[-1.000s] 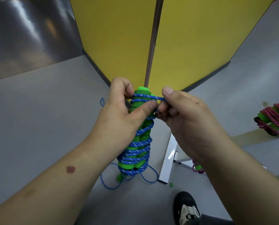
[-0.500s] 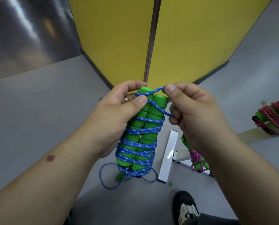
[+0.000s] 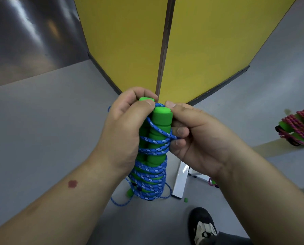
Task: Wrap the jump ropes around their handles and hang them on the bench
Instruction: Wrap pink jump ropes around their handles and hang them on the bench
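A: Gripping the green foam handles (image 3: 158,131) upright, side by side, is the left hand (image 3: 124,131); its fingers curl over the top of the rear handle and its thumb presses near the top of the front one.

B: And the right hand (image 3: 197,137)?

A: Fingers curled, pinching the blue rope (image 3: 153,151) against the right side of the handles, thumb tip by the top of the front handle. Rope crosses diagonally over that handle into the pinch.

B: Rope's state?

A: Wound in many turns round both handles, densest low down. A few loose loops hang under the bundle. All of it is held in the air over the grey floor (image 3: 41,138).

B: Surroundings?

A: Yellow panels (image 3: 209,41) stand behind. At right, a pink rope bundle (image 3: 299,128) on green handles rests on a pale bench surface (image 3: 264,148). A white bench leg (image 3: 180,181) stands below the hands, a black-and-white shoe (image 3: 202,227) bottom right.
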A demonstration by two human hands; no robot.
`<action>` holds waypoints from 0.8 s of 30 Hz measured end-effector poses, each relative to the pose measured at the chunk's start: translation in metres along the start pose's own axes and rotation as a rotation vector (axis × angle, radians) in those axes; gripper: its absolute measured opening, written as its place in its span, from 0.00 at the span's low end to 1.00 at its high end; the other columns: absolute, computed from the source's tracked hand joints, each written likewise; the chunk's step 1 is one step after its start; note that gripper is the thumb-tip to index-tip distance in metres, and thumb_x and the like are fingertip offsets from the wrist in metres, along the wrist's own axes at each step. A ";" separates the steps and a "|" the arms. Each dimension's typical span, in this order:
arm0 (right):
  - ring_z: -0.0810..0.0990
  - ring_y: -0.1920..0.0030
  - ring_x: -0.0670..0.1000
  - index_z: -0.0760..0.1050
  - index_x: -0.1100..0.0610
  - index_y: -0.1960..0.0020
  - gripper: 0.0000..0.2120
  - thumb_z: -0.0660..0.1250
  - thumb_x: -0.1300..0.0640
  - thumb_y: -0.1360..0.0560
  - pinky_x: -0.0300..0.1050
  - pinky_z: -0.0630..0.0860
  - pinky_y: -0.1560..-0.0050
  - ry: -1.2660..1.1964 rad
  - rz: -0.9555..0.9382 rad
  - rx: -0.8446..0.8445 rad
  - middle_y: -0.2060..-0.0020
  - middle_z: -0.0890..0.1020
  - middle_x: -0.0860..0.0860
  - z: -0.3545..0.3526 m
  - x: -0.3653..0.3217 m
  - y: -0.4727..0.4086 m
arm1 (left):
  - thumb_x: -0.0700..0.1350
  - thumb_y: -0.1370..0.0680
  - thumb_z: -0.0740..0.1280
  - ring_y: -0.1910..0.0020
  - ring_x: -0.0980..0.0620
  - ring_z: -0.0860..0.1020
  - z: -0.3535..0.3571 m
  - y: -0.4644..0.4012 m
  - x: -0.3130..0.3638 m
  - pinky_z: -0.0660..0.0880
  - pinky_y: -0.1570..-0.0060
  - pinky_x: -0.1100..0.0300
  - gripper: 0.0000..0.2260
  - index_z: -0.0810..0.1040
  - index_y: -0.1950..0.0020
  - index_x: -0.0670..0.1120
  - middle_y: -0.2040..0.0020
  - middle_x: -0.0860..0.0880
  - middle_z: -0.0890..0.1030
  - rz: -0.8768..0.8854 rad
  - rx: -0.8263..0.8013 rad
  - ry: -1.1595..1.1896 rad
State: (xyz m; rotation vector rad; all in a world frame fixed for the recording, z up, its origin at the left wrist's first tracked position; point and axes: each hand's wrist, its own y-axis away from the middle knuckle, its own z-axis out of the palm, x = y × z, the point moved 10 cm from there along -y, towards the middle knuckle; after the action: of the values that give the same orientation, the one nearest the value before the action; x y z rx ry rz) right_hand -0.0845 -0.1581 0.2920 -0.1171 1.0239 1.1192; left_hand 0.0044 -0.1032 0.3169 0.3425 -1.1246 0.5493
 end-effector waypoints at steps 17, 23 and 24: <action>0.76 0.61 0.53 0.77 0.55 0.53 0.09 0.63 0.66 0.20 0.47 0.75 0.59 0.376 -0.191 0.027 0.63 0.78 0.55 0.001 -0.011 0.002 | 0.36 0.36 0.57 0.70 0.49 0.71 -0.003 -0.011 0.006 0.72 0.69 0.58 0.10 0.70 0.57 0.45 0.62 0.46 0.70 -0.092 0.029 0.168; 0.83 0.62 0.55 0.84 0.57 0.51 0.11 0.64 0.66 0.21 0.52 0.84 0.57 0.607 -0.304 0.152 0.60 0.86 0.56 -0.004 -0.025 0.004 | 0.38 0.34 0.59 0.66 0.46 0.70 -0.003 -0.010 -0.001 0.72 0.61 0.51 0.10 0.69 0.53 0.44 0.63 0.45 0.69 -0.116 0.025 0.218; 0.84 0.61 0.56 0.85 0.55 0.50 0.11 0.64 0.65 0.21 0.53 0.84 0.56 0.672 -0.346 0.175 0.59 0.86 0.55 -0.004 -0.031 0.007 | 0.39 0.32 0.61 0.63 0.43 0.71 0.000 -0.008 -0.004 0.72 0.59 0.46 0.11 0.68 0.50 0.45 0.63 0.44 0.69 -0.126 0.007 0.230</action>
State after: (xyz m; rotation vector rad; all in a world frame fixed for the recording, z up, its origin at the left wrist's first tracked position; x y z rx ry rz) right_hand -0.0942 -0.1778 0.3154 -0.5349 1.6196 0.6706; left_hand 0.0077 -0.1109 0.3135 0.3446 -0.8736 0.4681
